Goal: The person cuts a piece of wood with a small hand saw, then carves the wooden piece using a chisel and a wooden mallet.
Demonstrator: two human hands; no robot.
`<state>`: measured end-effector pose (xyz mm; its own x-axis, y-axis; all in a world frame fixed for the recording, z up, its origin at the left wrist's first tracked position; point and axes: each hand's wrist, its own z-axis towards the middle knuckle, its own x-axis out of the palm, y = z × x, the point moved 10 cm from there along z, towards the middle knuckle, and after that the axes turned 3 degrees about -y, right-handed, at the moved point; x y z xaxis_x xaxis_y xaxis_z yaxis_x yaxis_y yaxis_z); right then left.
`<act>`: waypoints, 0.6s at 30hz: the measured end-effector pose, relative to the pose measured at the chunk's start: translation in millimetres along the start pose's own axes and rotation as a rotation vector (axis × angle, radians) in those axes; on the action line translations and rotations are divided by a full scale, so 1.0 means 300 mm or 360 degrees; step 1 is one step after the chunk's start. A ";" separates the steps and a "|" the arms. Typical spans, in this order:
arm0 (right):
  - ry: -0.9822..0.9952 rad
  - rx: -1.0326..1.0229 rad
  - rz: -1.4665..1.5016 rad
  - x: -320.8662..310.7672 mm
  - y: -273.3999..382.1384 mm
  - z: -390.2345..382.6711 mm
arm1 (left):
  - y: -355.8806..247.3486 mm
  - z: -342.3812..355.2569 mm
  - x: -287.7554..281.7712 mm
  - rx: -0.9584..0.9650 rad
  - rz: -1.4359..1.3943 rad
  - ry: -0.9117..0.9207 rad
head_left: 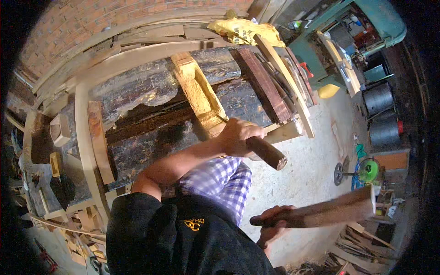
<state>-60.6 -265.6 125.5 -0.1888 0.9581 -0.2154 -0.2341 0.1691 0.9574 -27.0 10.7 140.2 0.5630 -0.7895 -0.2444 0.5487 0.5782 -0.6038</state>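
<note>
Leftmost, dark rough-barked slabs [137, 91] lay across the tabletop [85, 137], with a pale mortised wood block [197, 91] on them. Against that block's near end the left hand [236, 136] was closed around a chisel handle [268, 153]; the blade itself was hidden behind the fingers. Further right and lower, the right hand [274, 224] gripped a wooden mallet [330, 211], raised well clear of the chisel. Judging by this, a clean cut needed the chisel held firm and the mallet landing square on the handle's end.

Brown-handled chisel [266, 152] tilted against pale carved block [199, 94], wooden mallet [321, 213] raised
</note>
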 end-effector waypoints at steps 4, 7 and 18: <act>-0.0042 0.0093 0.0266 0.014 -0.066 -0.031 | -0.057 -0.046 -0.020 0.0052 0.0012 0.0005; 0.0107 0.0271 0.0333 0.037 -0.139 -0.062 | -0.102 -0.100 -0.027 0.0096 0.0067 0.0125; 0.0222 0.0382 0.0313 0.065 -0.190 -0.114 | -0.094 -0.170 0.001 -0.0004 0.0115 0.0272</act>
<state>-83.7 -264.6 60.0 -0.3404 0.9398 -0.0304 0.0477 0.0496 0.9976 -73.7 -16.4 118.5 0.4876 -0.7696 -0.4122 0.5092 0.6343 -0.5818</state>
